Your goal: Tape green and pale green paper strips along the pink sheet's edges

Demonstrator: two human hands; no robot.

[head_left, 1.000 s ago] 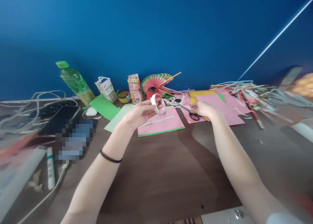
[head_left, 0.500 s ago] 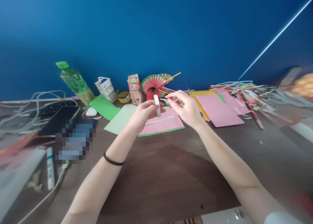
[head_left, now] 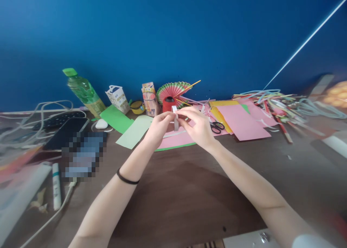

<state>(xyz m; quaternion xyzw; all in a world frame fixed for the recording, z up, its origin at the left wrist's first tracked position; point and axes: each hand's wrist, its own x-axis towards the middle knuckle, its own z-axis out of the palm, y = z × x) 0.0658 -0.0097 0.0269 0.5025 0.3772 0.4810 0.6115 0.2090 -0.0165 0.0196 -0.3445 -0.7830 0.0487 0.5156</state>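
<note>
While both hands meet above the far middle of the bench [head_left: 176,197], a white tape roll [head_left: 176,124] stands edge-on between them. The left hand [head_left: 158,129] has its fingers curled shut around the roll from the 9 o'clock side. The right hand [head_left: 199,129] pinches thumb and fingertips closed on the roll's upper rim from 3 o'clock. Whether a loose end of tape sits in that pinch cannot be told. A black band [head_left: 127,179] circles the left wrist. Just beneath the hands lies a pink sheet [head_left: 176,139] with a green edge, and a pale green sheet [head_left: 134,131] lies beside it at 9 o'clock. Black scissors [head_left: 217,126] rest on the paper at 3 o'clock of the right hand, apart from it. At 12 o'clock, against the blue wall [head_left: 173,31], a folded paper fan [head_left: 170,88] stands behind a red cup [head_left: 168,104]. A green bottle [head_left: 82,91] stands well off at 10 o'clock, and a heap of coloured paper strips [head_left: 273,100] spreads at 2 o'clock.
</note>
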